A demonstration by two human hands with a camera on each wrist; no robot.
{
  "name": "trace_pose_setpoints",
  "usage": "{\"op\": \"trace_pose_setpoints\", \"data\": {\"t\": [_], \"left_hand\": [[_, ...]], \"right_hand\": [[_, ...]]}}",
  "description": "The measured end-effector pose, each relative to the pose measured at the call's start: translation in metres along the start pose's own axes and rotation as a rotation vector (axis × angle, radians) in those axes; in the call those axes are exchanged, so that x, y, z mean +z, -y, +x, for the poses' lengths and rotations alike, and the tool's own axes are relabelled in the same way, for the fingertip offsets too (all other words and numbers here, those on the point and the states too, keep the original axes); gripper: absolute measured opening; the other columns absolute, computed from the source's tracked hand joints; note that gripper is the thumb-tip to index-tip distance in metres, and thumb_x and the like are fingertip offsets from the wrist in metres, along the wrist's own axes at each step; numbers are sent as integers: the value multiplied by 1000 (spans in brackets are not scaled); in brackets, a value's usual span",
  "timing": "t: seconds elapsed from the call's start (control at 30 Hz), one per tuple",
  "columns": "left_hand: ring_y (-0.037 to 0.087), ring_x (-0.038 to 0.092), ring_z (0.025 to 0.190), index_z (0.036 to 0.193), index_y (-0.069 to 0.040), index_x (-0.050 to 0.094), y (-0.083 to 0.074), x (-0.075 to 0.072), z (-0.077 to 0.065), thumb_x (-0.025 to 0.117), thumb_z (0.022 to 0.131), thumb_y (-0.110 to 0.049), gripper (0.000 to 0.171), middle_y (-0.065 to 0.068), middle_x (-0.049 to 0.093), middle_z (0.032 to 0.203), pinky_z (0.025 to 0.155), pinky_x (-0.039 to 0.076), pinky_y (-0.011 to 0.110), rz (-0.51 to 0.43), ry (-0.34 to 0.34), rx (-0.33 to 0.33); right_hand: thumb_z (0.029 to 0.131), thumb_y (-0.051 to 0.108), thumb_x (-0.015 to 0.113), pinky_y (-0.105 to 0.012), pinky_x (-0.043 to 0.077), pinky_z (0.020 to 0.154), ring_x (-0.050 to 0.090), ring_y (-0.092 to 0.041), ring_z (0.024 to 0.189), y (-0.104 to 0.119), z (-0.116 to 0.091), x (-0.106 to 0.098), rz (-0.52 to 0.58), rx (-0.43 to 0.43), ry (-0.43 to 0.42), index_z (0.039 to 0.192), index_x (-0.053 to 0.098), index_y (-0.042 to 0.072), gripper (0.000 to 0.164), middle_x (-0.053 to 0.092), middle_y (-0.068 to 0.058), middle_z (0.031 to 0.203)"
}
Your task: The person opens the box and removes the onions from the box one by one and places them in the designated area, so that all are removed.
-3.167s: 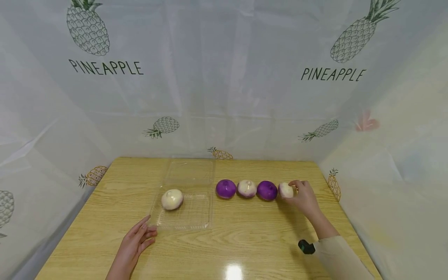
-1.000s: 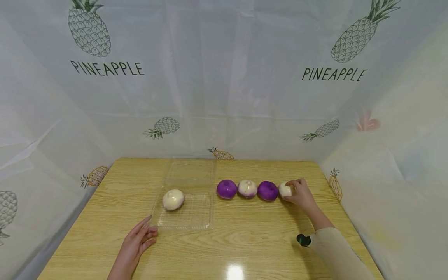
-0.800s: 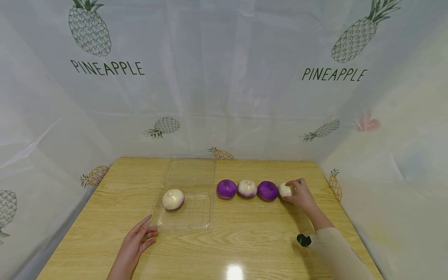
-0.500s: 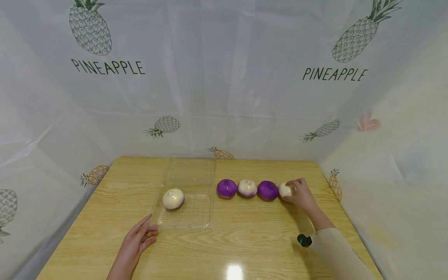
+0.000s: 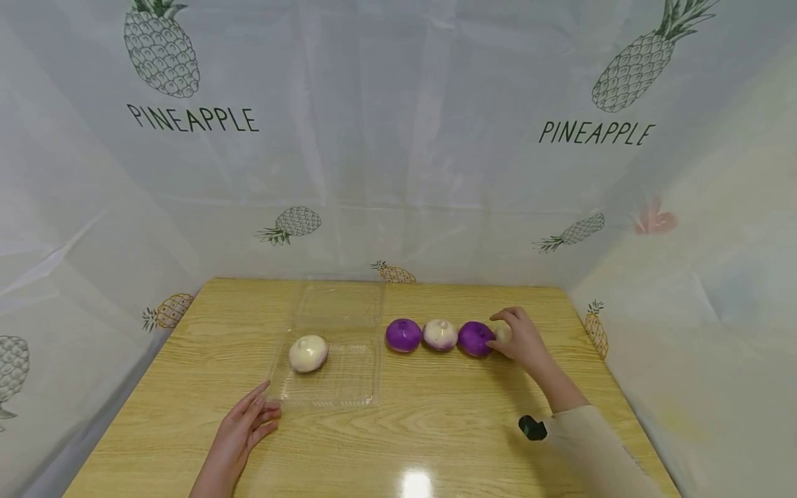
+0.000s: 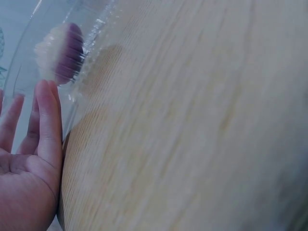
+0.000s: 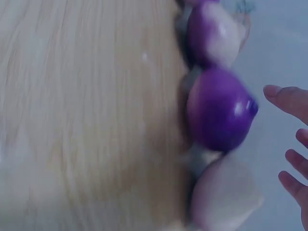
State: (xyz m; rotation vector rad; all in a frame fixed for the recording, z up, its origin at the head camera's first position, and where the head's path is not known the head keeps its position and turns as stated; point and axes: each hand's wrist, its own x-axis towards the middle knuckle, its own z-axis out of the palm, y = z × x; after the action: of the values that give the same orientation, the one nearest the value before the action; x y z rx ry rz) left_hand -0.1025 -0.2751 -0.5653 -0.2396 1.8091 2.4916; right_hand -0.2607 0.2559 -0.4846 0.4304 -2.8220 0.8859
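Observation:
My right hand hovers over the right end of a row of turnips, with thumb and fingers spread and nothing between them. Its thumb tip overlaps a purple turnip in the head view. Behind the fingers, a whitish turnip is mostly hidden; the right wrist view shows this pale turnip beside the purple one. My left hand lies relaxed at the near left corner of a clear plastic clamshell box, fingertips right at its edge. Inside the box sits a white-topped turnip.
Further left in the row are a purple-and-white turnip and another purple turnip near the box's right side. The box's lid lies folded back. A pineapple-print curtain surrounds the wooden table.
My right hand has let go of the whitish turnip at the row's right end and shifted left toward the purple one. The left hand, box and turnips stay in place.

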Motion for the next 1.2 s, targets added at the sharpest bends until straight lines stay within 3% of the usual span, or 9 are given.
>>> {"op": "trace_pose_setpoints", "data": {"t": [0.23, 0.43, 0.73, 0.93, 1.2], "left_hand": [[16, 65, 94, 136, -23, 56, 1, 0, 1, 47, 106, -22, 32, 4, 67, 103, 80, 56, 28, -7, 6, 2], [15, 65, 95, 148, -6, 39, 1, 0, 1, 47, 106, -23, 46, 4, 67, 104, 80, 56, 27, -8, 6, -9], [16, 65, 94, 145, -13, 47, 2, -1, 0, 47, 105, -23, 41, 6, 67, 103, 80, 56, 28, -4, -14, -13], [17, 65, 94, 148, -8, 41, -1, 1, 0, 49, 105, -26, 47, 6, 67, 104, 80, 56, 29, 24, -53, -46], [15, 66, 94, 130, -32, 60, -3, 2, 0, 51, 104, -29, 28, 2, 68, 103, 79, 57, 29, 18, -80, -81]], "right_hand": [[76, 10, 85, -58, 45, 94, 46, -43, 119, 42, 11, 14, 70, -66, 28, 118, 62, 1, 49, 48, -20, 126], [77, 14, 85, -53, 46, 96, 47, -38, 120, 79, 18, 22, 107, -100, 62, 119, 63, 4, 49, 48, -15, 129], [78, 15, 85, -52, 44, 98, 46, -33, 124, 115, 22, 37, 198, -119, 109, 120, 63, 9, 48, 47, -9, 130], [77, 16, 85, -48, 46, 97, 50, -29, 119, 136, 26, 51, 200, -174, 121, 117, 64, 9, 46, 50, -5, 125], [77, 16, 85, -44, 47, 97, 50, -26, 118, 163, 31, 68, 245, -234, 163, 117, 65, 13, 45, 49, -3, 123]]}}
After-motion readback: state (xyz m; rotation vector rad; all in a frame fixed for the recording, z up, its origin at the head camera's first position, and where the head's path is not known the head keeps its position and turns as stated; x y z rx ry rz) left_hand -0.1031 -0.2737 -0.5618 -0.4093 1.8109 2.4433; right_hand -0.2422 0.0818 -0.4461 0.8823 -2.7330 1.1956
